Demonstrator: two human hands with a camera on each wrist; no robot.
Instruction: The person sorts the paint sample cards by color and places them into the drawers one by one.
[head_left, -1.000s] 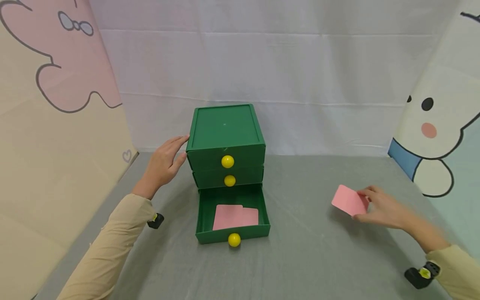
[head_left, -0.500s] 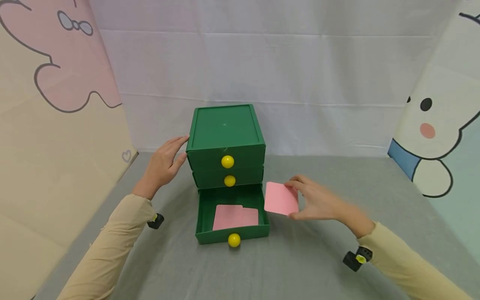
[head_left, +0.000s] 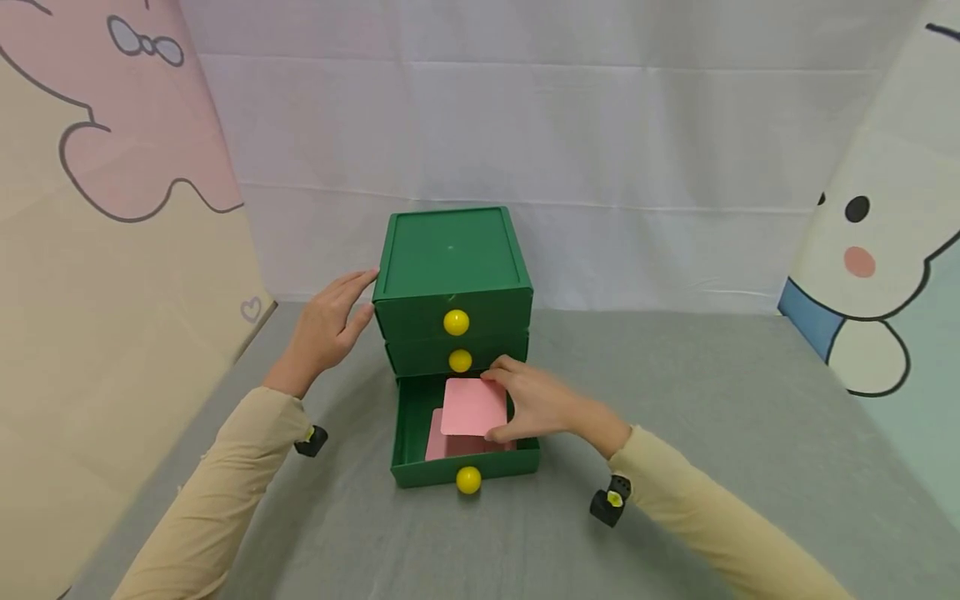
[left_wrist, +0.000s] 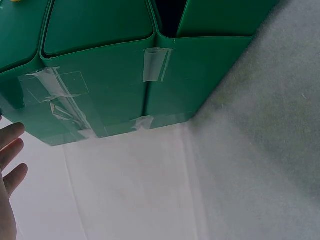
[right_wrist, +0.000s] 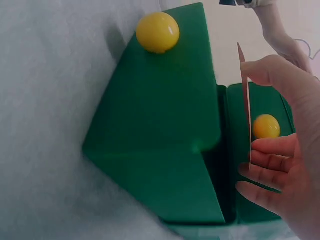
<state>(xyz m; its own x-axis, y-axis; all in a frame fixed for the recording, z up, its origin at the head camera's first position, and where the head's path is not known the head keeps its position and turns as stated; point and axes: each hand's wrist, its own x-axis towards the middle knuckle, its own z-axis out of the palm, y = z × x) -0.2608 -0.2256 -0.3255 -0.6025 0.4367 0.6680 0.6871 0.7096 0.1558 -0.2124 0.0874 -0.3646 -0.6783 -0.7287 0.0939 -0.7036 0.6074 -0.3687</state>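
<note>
Your right hand pinches one pink card between thumb and curled fingers, holding it just above the open bottom drawer of the green drawer chest. Inside that drawer lie more pink cards, at least one, partly hidden under the held card, so you cannot count them for certain. The chest has three drawers and three yellow knobs: the top knob, the middle knob and the bottom knob; the two upper drawers are pushed in. Your left hand rests flat against the chest's left side near the top, its fingers straight and slightly apart, gripping nothing. The chest stands on the grey desk, with two cartoon panels, one at each side, and a white cloth behind.
</note>
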